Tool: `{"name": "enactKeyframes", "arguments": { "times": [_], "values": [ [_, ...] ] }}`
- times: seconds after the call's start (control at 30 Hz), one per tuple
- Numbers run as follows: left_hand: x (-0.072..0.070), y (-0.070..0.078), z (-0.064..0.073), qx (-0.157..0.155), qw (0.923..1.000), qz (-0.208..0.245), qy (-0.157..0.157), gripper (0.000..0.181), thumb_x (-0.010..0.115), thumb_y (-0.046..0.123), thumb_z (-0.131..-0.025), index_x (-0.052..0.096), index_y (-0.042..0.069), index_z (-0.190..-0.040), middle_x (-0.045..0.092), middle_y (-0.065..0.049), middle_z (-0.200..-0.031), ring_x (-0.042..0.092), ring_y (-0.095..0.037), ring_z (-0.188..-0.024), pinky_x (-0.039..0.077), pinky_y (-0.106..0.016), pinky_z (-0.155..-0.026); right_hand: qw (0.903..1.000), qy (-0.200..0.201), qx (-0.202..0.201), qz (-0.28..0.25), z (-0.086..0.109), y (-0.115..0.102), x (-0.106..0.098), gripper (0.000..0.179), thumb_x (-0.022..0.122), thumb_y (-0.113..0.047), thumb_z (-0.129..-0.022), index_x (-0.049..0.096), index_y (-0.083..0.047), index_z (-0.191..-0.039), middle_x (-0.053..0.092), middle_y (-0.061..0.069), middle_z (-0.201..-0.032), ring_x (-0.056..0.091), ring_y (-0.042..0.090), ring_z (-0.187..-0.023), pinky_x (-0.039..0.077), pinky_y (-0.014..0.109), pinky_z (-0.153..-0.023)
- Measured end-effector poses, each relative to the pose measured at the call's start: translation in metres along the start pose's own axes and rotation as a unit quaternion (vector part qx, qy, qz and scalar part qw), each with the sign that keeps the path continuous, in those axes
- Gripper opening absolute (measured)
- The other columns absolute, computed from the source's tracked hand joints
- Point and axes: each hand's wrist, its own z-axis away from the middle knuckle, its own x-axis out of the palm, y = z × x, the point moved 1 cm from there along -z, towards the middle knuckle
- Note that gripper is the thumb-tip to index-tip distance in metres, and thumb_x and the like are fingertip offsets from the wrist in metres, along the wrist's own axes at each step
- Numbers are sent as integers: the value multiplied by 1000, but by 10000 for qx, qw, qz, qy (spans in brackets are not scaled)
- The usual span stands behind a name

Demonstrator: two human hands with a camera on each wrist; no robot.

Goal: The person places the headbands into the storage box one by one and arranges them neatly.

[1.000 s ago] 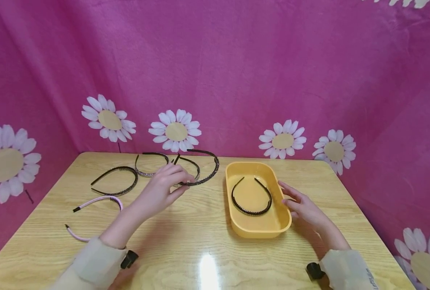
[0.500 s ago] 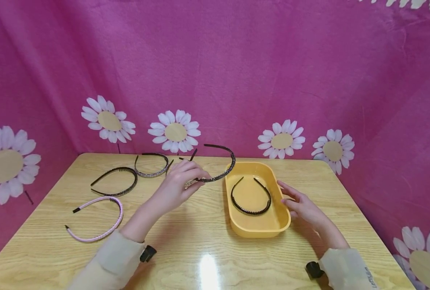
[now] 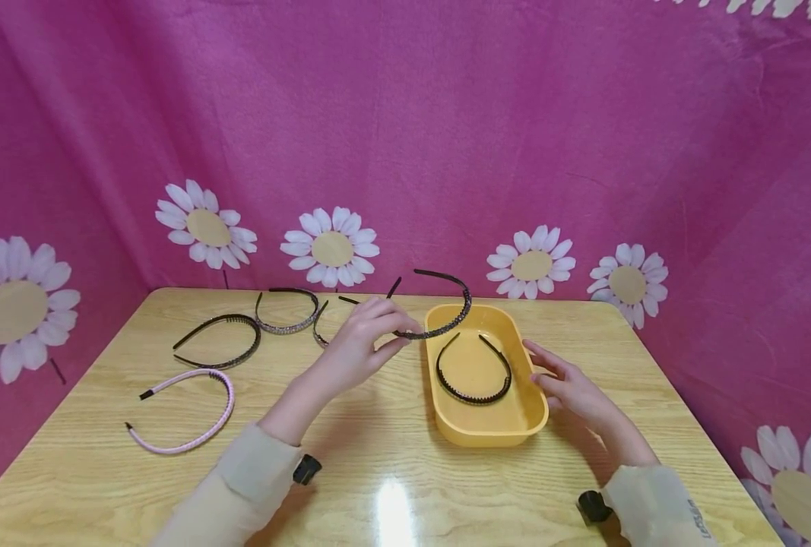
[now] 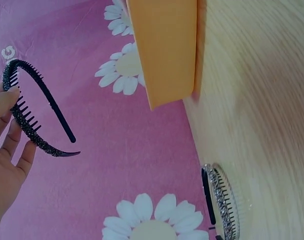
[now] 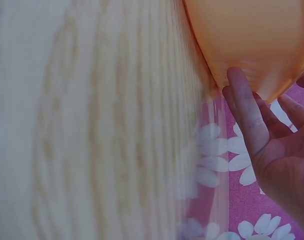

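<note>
My left hand (image 3: pixel 367 342) pinches a dark, glittery toothed headband (image 3: pixel 454 322) between thumb and fingers. It is raised off the table, its curve reaching over the left rim of a yellow plastic tub (image 3: pixel 490 439). The left wrist view shows the comb teeth of the held headband (image 4: pixel 28 121) on its inner side. Inside the tub lies a black toothed headband (image 3: pixel 475 400). At the tub's right side is my right hand (image 3: pixel 576 395), its fingers fairly straight and resting against the wall. In the right wrist view the fingertips sit along the tub (image 5: pixel 252 35).
On the left of the wooden table (image 3: pixel 350 486) lie a pink headband (image 3: pixel 227 406), a black headband (image 3: pixel 251 351) and a silvery glittery headband (image 3: pixel 285 330). Another headband (image 3: pixel 319 334) is partly hidden behind my left hand. A pink flowered cloth (image 3: pixel 412 152) surrounds the table.
My left hand has carried the glittery headband rightward from the group at the back, bringing it to the tub's left rim. My right hand and the tub have stayed in place.
</note>
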Motion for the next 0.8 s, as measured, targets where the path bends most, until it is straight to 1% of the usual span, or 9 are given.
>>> {"name": "enactKeyframes", "arguments": {
  "times": [0.1, 0.23, 0.33, 0.47, 0.53, 0.67, 0.73, 0.8],
  "values": [
    [5, 0, -1, 23, 10000, 23, -65, 21, 69, 7, -83, 70, 17, -101, 64, 7, -98, 51, -11, -93, 41, -29, -83, 10000, -18, -30, 7, -1, -1, 0, 63, 48, -17, -98, 16, -17, -152, 25, 27, -142, 59, 21, -107, 54, 41, -80],
    [13, 2, -3, 79, 9998, 62, -146, 21, 70, 7, -82, 69, 17, -100, 64, 7, -98, 51, -10, -93, 41, -28, -82, 10000, -8, 43, -89, 0, -2, 1, 64, 49, -17, -98, 15, -17, -152, 24, 28, -145, 56, 25, -111, 54, 42, -81],
    [22, 3, -4, 132, 9997, 49, -189, 20, 70, 8, -82, 69, 18, -100, 63, 7, -97, 50, -10, -92, 41, -27, -82, 9998, -15, 81, -166, 0, -3, 2, 64, 49, -17, -98, 14, -15, -152, 22, 29, -146, 54, 28, -113, 53, 44, -83],
    [33, 4, -6, 179, 9995, -45, -270, 22, 72, 7, -81, 70, 19, -99, 63, 9, -94, 49, -8, -89, 40, -27, -80, 9998, 20, 137, -158, -1, -2, 2, 64, 49, -17, -98, 15, -16, -152, 22, 28, -147, 55, 27, -112, 53, 42, -82],
    [38, 5, -7, 186, 9992, -91, -342, 23, 72, 7, -81, 70, 20, -99, 63, 9, -94, 49, -8, -89, 40, -27, -82, 9998, 8, 119, -168, -1, -2, 2, 64, 49, -16, -98, 14, -16, -152, 21, 29, -148, 55, 29, -112, 53, 43, -82],
    [47, 7, -9, 167, 9988, -64, -467, 22, 72, 6, -80, 70, 18, -99, 64, 7, -95, 51, -9, -93, 40, -30, -91, 9998, -20, 60, -180, -1, -1, 1, 65, 48, -15, -98, 13, -14, -152, 17, 31, -150, 54, 35, -113, 53, 44, -81],
    [52, 6, -8, 118, 9985, -35, -542, 22, 72, 6, -80, 69, 18, -99, 64, 7, -95, 52, -9, -94, 39, -31, -94, 9998, -14, 74, -168, -1, -1, 1, 65, 48, -15, -98, 13, -14, -152, 17, 31, -150, 55, 35, -113, 54, 44, -81],
    [57, 5, -8, 48, 9980, -49, -621, 22, 71, 7, -81, 69, 19, -100, 64, 8, -95, 51, -9, -94, 39, -32, -95, 9998, -14, 98, -165, -1, -2, 1, 64, 48, -16, -98, 13, -14, -152, 16, 31, -150, 54, 35, -113, 54, 43, -81]
  ]
}}
